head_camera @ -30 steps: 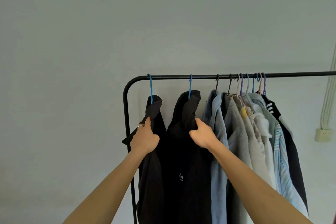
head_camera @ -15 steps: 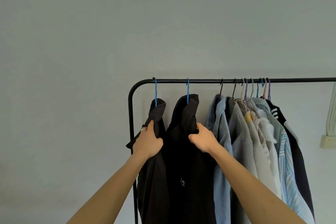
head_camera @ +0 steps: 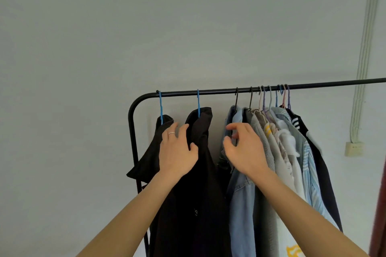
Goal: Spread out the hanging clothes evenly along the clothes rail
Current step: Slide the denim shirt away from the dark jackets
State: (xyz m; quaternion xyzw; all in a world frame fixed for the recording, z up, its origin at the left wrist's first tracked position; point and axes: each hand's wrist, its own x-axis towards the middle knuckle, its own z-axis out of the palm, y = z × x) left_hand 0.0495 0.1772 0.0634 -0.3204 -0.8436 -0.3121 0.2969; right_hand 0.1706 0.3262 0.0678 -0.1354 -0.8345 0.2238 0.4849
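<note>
Reaching left hand (head_camera: pixel 177 150): fingers spread and nearly straight, held nothing; fingertips lay over the collar of first black garment (head_camera: pixel 149 152); thumb in front of second black garment (head_camera: pixel 201 129); ring (head_camera: pixel 171 133) on one finger.
Right hand (head_camera: pixel 244 150): fingers loosely curled, thumb apart from them, nothing held; hung in front of denim shirt (head_camera: pixel 240 204); could not tell if it touched.
Rail (head_camera: pixel 219 90): black, above both hands, ran on rightward past them.
First blue hanger (head_camera: pixel 160 106): just above left fingertips, carried first black garment.
Second blue hanger (head_camera: pixel 198 103): above left thumb, carried second black garment.
Bunched clothes (head_camera: pixel 292 146): right of right hand, grey, cream, white, striped blue and black, packed tight; crowded hooks (head_camera: pixel 271 95) above them.
Wall socket (head_camera: pixel 353 148): far right of both hands.
</note>
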